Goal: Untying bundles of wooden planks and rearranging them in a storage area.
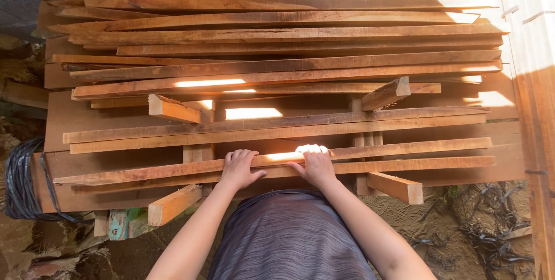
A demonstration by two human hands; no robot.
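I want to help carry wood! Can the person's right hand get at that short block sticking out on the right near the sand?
Probably yes. The right hand rests on the nearest long strip, and the short block juts out just beside and below it, with nothing covering it.

Wooden slats (277, 72): reddish-brown, streaked with bright yellow sunlight patches. Cross blocks (173, 203): paler orange-tan. Shirt (289, 236): grey-purple with fine horizontal striping. Coiled cable (23, 184): black. Small block (118, 225) beneath the stack: teal. Ground (462, 222): dull brown.

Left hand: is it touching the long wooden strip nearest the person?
Touching. The head view shows the left hand lying flat on the wooden strip, fingers over its top.
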